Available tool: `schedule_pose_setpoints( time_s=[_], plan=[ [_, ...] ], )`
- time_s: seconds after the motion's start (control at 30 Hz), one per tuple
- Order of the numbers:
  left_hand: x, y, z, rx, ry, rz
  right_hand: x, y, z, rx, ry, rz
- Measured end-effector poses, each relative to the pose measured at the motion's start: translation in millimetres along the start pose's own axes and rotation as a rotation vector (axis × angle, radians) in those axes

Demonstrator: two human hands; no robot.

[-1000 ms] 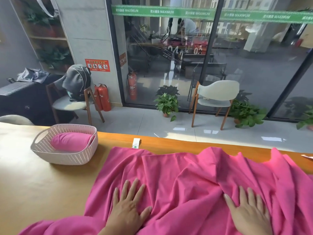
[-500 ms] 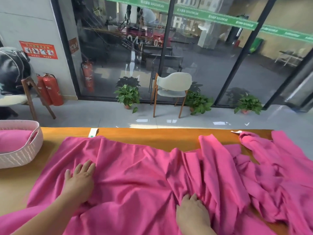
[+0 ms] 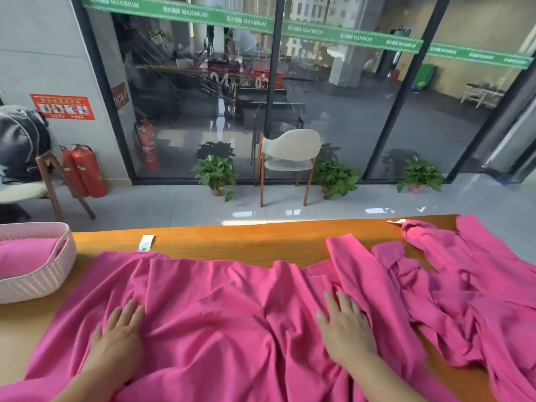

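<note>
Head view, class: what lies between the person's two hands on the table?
Only the pink cloth, rumpled into soft folds, lies between the left hand and right hand, which rest flat on it, as the head view shows.

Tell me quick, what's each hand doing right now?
Left hand: open, flat on the pink cloth.
Right hand: open, pressing flat on the same cloth.

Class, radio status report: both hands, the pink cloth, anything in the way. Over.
Left hand and right hand flat on pink cloth. Cloth wrinkled, bunched at right. Basket at left, off the cloth.
</note>
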State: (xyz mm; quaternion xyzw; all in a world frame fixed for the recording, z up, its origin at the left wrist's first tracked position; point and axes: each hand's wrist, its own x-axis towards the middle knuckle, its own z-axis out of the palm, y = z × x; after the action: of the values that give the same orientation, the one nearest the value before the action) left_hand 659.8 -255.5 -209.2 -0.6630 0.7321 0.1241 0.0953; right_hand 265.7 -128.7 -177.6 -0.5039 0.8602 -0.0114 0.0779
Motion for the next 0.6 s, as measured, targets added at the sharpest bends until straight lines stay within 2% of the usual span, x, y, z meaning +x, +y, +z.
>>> schedule_pose_setpoints(
  time_s=[0.07,0.3,0.6],
  plan=[
    [-1.6,-4.5,0.2,-0.02,-0.007,-0.024,13.0,21.7,8.4,0.037,-0.236,0.072],
    [4.5,-33.6,4.8,-0.137,-0.005,-0.213,28.1,95.2,3.3,0.021,-0.216,0.347],
    [-4.4,-15.1,0.4,-0.145,-0.031,-0.222,30.4,110.1,13.0,-0.043,-0.219,0.403]
  ],
)
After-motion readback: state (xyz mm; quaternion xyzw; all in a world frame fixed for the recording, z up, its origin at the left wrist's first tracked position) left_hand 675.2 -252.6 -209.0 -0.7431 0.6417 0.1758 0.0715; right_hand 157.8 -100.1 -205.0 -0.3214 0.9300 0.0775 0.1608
